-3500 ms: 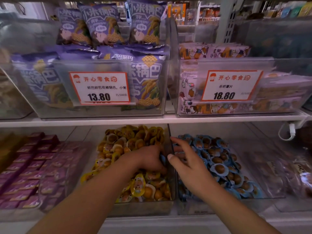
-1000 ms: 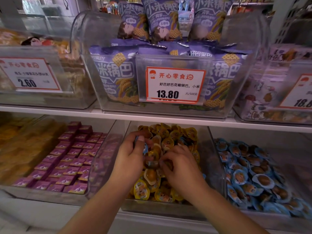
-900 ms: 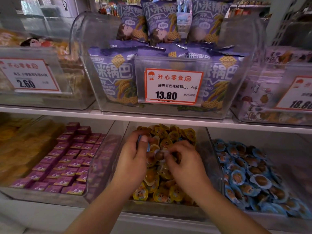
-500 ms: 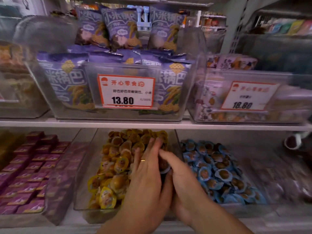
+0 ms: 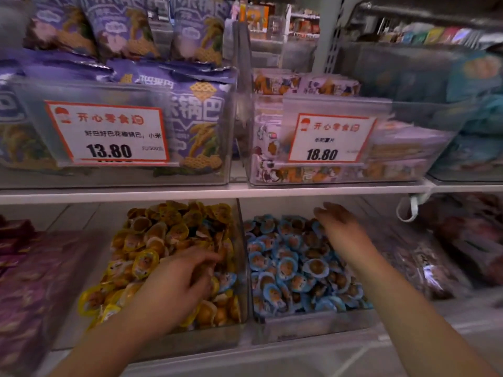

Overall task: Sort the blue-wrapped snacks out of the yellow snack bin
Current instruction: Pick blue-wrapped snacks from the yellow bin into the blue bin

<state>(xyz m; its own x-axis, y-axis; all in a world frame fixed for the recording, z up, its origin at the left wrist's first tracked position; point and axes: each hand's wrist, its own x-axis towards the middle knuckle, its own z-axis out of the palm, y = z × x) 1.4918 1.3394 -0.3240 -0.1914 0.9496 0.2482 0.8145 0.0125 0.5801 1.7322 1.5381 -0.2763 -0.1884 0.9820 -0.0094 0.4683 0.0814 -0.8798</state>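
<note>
The clear yellow snack bin (image 5: 190,342) on the lower shelf holds several yellow-wrapped snacks (image 5: 147,262). One blue-wrapped snack (image 5: 227,280) lies in it by the right wall. My left hand (image 5: 174,289) is down in this bin, its fingers curled into the pile just left of that blue snack; blur hides whether they hold anything. To the right, the blue snack bin (image 5: 313,329) is full of blue-wrapped snacks (image 5: 285,268). My right hand (image 5: 337,227) hovers over its far right part, fingers spread and empty.
A white shelf edge (image 5: 245,190) runs just above both bins. On it stand clear bins of purple bags (image 5: 198,126) and of flat packets (image 5: 313,170), with price cards. Purple boxes (image 5: 16,240) fill the bin at the left, dark packets (image 5: 435,262) the one at the right.
Half a second ago both hands met at the wall between the two bins. Since then my right hand has moved out over the blue bin and spread, and my left has dropped into the yellow pile.
</note>
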